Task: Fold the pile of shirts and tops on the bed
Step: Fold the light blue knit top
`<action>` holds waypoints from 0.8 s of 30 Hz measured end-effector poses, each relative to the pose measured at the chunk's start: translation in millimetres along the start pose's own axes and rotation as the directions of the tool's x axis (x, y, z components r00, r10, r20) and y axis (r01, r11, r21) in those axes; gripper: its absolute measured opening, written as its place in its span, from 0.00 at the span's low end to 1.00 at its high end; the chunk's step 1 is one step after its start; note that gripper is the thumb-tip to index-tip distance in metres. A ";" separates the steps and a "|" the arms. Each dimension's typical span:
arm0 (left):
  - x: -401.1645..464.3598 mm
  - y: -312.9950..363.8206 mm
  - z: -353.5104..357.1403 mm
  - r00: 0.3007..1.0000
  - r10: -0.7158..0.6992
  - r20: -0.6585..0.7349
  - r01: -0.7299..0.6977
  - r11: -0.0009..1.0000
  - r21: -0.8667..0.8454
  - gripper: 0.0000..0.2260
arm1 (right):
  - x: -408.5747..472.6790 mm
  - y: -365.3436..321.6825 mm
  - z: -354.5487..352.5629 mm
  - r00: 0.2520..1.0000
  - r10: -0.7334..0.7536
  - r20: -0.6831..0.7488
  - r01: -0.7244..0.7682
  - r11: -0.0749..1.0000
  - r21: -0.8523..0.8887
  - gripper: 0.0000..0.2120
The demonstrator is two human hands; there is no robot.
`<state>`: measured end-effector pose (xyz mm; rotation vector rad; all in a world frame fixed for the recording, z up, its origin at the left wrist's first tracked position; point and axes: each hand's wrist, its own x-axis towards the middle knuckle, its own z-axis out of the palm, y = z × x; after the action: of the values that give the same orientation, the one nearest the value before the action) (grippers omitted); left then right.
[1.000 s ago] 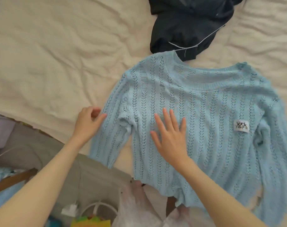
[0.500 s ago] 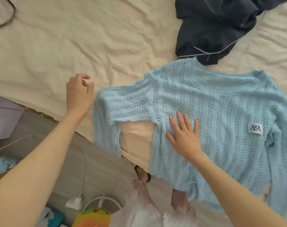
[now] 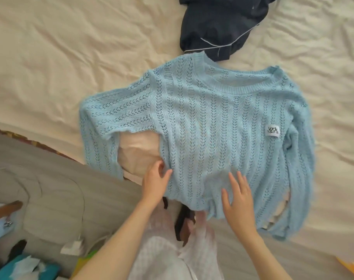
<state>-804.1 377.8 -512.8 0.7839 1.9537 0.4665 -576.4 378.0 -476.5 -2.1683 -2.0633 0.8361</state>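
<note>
You have the sweater (image 3: 212, 128) spread flat on the bed (image 3: 51, 57), unfolded. Your left hand (image 3: 155, 184) pinches its side; your right hand (image 3: 239, 201) lies flat. The dark top (image 3: 218, 27) waits.

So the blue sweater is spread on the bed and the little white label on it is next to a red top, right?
Almost. The blue sweater is spread on the bed, and it does carry a white label, but the top lying by its collar is dark navy, not red. The head view shows it.
</note>
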 end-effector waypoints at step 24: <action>-80.8 -42.0 -15.4 0.991 0.032 -0.134 -0.037 0.999 -0.033 0.04 | -18.3 165.6 -13.6 0.735 0.670 0.104 -0.615 0.594 0.518 0.07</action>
<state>-803.5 291.6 -479.8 0.7818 2.0518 0.5860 -418.7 345.8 -521.4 -2.5137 -0.7710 1.1263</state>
